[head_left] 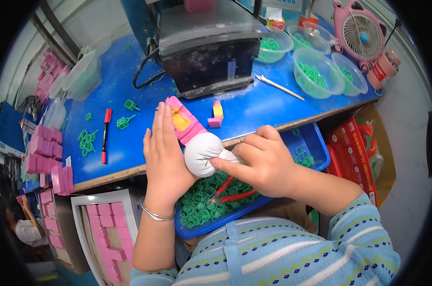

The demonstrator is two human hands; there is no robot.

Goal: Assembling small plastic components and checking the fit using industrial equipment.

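Observation:
In my right hand is a round white cloth pouch, gripped by its gathered neck. The pouch bulges over the near end of a pink mould block with a yellow hollow in its face. My left hand lies along the left side of that block with its fingers stretched out; the thumb is hidden. Just right of the block, a smaller pink and yellow piece stands on the blue table. Below the pouch, red-handled pliers lie on green pieces in a blue tray.
A dark machine stands at the back. Clear bowls of green parts, a brush and a pink fan are at the right. At left lie a red-capped marker, green parts and stacked pink blocks.

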